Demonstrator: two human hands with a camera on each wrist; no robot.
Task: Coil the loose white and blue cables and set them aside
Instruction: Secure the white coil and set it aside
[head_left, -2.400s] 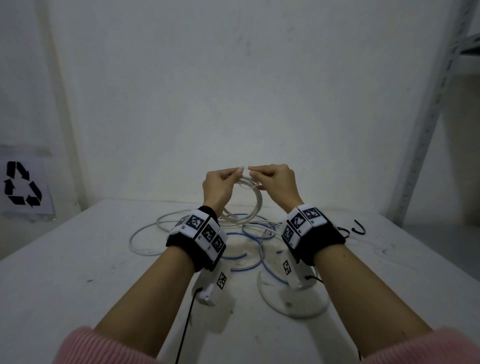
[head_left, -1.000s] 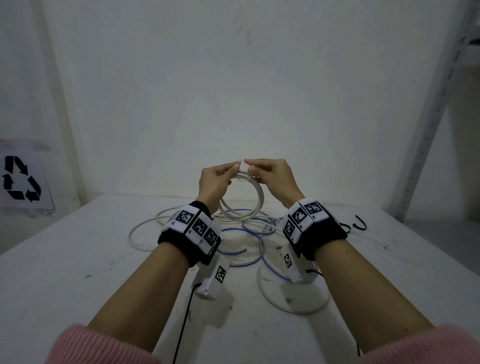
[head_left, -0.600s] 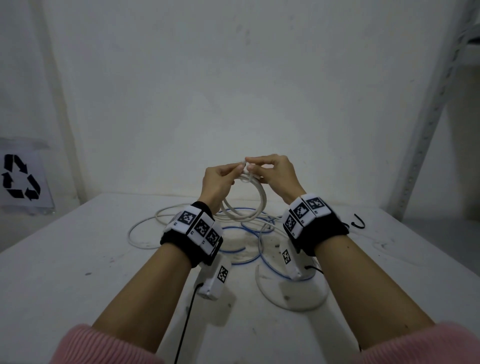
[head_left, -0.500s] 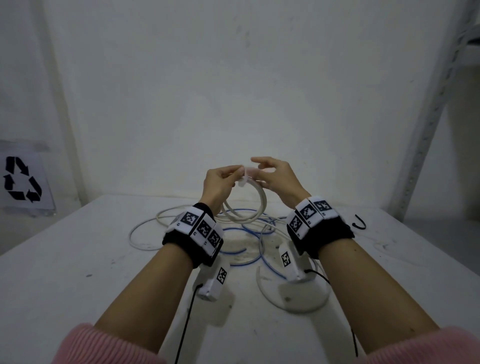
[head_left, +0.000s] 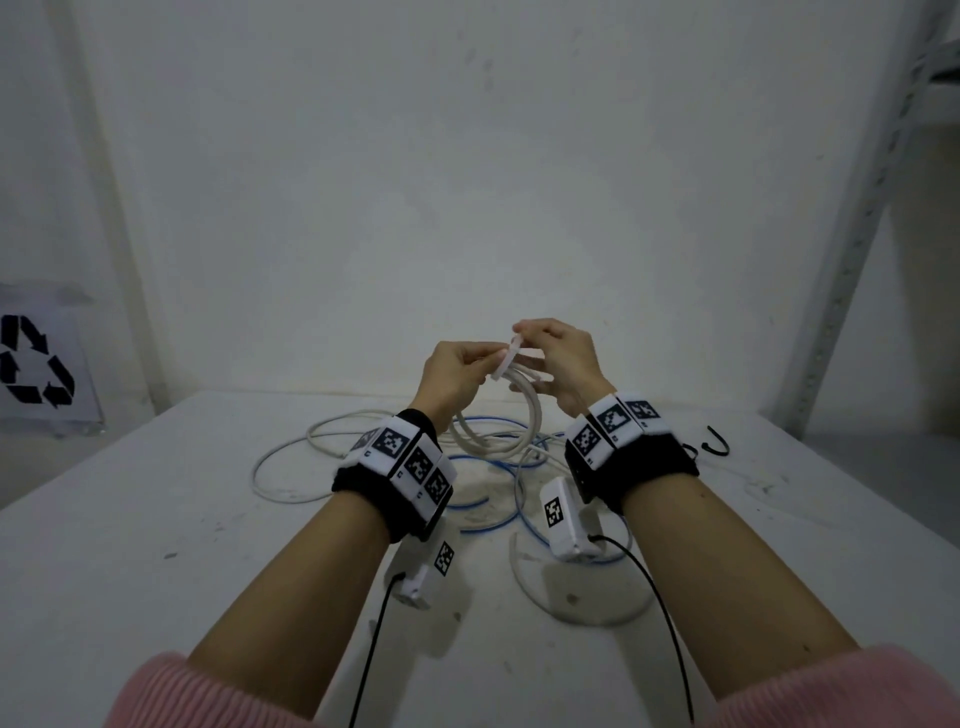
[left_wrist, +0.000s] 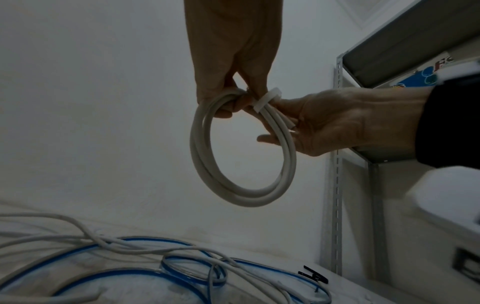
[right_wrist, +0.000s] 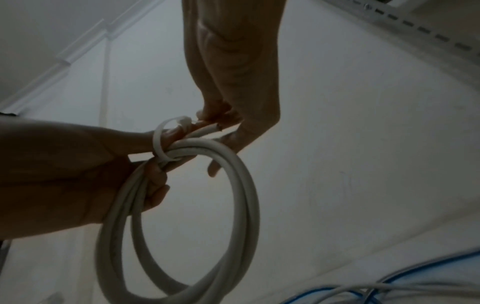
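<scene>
White cable coil (head_left: 498, 415) held in the air over the tabletop (head_left: 156, 545) centre, hanging below both hands. Left hand (head_left: 457, 371) fingers curled round the coil's top left; right hand (head_left: 558, 364) pinches the top right, where a cut end (right_wrist: 215, 128) of the cable sticks out. A thin white tie (left_wrist: 265, 99) loops round the bundled turns between the two grips. Coil plane roughly upright, its ring open toward the person; about three turns, off-white, smooth, near-circular. Loose white cable (head_left: 291, 467) and blue cable (head_left: 498, 512) lie tangled on the tabletop below, toward its far edge.
</scene>
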